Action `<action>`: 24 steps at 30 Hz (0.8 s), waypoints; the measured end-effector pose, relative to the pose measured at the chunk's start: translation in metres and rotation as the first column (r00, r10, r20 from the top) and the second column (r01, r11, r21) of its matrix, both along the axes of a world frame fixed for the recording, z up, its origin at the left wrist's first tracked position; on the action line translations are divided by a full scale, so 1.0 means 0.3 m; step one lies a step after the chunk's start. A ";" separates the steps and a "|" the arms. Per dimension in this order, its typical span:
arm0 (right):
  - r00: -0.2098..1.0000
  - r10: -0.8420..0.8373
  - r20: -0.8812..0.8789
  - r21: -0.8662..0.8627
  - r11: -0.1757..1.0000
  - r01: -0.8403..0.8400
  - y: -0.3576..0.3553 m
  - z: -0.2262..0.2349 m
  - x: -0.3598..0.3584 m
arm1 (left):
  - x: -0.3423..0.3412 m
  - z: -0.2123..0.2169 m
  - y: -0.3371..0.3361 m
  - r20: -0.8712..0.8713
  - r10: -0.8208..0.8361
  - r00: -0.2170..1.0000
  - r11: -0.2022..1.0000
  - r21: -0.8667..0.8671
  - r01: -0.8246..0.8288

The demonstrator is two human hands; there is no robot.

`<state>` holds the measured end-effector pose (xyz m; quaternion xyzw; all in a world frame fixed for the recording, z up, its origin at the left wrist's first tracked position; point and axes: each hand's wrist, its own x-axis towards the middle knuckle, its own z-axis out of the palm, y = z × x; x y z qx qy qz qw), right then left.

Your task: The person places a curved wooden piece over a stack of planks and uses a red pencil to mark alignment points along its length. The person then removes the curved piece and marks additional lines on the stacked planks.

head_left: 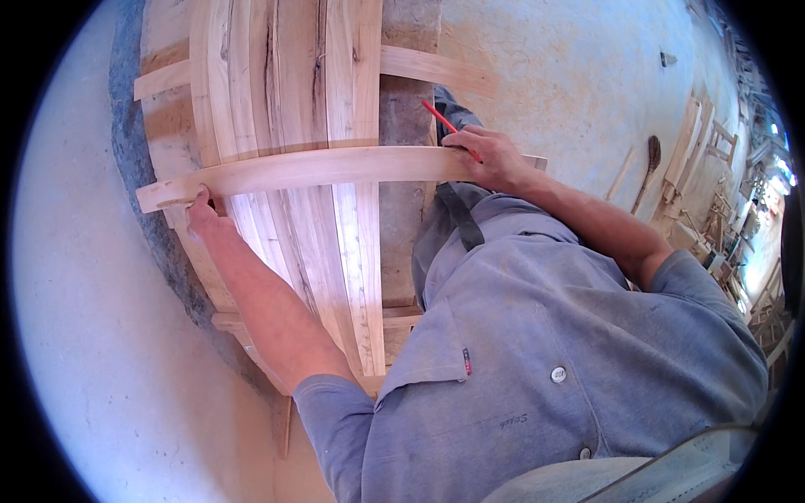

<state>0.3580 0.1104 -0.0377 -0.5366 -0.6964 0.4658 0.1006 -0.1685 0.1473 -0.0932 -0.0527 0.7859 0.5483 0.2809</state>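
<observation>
Pale, smooth-planed wooden batten (335, 168) laid crosswise over grained upright planks (285, 84), pinched at its nine-o'clock end by the left hand (201, 214), pressed at three o'clock by the right hand (490, 155) closed round a red pencil (449, 127).

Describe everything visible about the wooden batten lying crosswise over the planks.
The crosswise batten is a long, narrow strip of pale, bare wood with a smooth face and squared edges. It lies flat across several lengthwise planks, its bowed look likely due to the lens. The left hand grips its left end from below; the right hand rests on its right end, holding a red pencil with the tip at the wood. A similar strip crosses higher up.
</observation>
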 end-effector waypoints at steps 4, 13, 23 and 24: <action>0.999 0.047 -0.027 0.035 0.998 -0.046 0.026 0.004 -0.065 | 0.031 0.026 0.010 0.008 -0.001 1.000 1.000 0.004 0.001; 0.997 0.056 -0.053 0.072 0.996 -0.052 0.037 -0.013 -0.100 | 0.005 0.007 0.000 0.004 -0.021 1.000 1.000 -0.005 0.021; 0.996 0.043 -0.082 0.078 0.996 -0.036 0.038 -0.031 -0.095 | 0.004 0.011 -0.008 -0.005 -0.041 0.999 0.999 -0.030 0.040; 0.996 0.045 -0.082 0.077 0.996 -0.038 0.038 -0.031 -0.094 | 0.001 0.011 -0.009 -0.007 -0.049 0.999 0.998 -0.030 0.049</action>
